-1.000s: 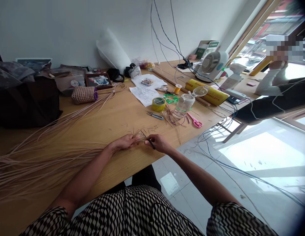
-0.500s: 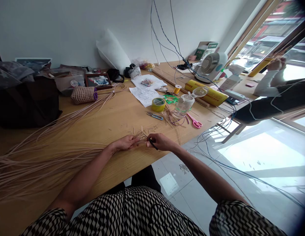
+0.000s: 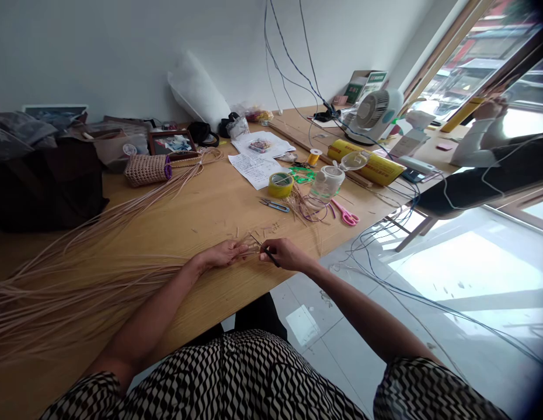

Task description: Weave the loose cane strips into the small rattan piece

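Near the front edge of the wooden table, my left hand [image 3: 225, 253] is closed on the light tan weaving strands [image 3: 250, 247], whose short ends fan out beyond the fingertips. My right hand [image 3: 284, 254] grips a slim, pointed tool with a dark handle [image 3: 270, 257]; its thin tip reaches in among those ends. Its exact kind is too small to tell. Small cut bits of strand [image 3: 266, 231] lie scattered just beyond both hands. A long bundle of strands [image 3: 135, 274] runs along the table to the left, passing by my left forearm.
Blue thread snips [image 3: 275, 205], a yellow tape roll [image 3: 281, 185], a clear open jar [image 3: 327, 182] and pink scissors [image 3: 345, 213] lie beyond my hands. A woven pouch [image 3: 147, 170] rests at the back left. Cables hang beside the right table edge; another person sits at far right.
My hands stay almost in place, with the right hand and its tool shifted very slightly. The whole view has moved a little.
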A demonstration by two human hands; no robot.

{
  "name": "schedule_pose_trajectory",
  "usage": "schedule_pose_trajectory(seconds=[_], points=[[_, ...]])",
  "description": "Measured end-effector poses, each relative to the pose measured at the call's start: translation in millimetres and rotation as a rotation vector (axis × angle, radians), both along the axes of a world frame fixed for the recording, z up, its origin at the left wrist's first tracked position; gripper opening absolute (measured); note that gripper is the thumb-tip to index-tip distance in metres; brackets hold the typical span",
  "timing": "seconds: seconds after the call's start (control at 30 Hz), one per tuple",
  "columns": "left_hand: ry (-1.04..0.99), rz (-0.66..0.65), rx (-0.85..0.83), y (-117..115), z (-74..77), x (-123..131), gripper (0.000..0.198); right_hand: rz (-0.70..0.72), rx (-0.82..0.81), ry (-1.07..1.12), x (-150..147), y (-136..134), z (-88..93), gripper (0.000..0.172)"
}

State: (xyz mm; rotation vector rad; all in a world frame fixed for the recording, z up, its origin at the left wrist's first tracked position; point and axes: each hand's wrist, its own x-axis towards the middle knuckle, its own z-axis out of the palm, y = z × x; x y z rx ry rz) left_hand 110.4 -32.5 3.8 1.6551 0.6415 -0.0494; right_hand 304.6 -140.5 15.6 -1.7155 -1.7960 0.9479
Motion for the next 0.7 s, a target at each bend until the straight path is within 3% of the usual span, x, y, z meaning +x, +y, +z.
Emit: schedule_pose_trajectory(seconds=[0.27, 0.5, 0.7], points=[[0.002, -0.019, 0.075, 3, -8.9, -1, 0.054, 0.029, 0.008, -0.032, 4, 5, 3.9, 0.037], [0.024, 0.023, -0.044, 3, -4.4, -2, 0.056, -0.052, 0.073, 0.081, -1, -4, -12.0, 0.044], [0.008, 0.034, 0.005, -1, 0.6, 0, 0.054, -0.112, 0.046, 0.119, -5, -2, -21.5, 0.047]])
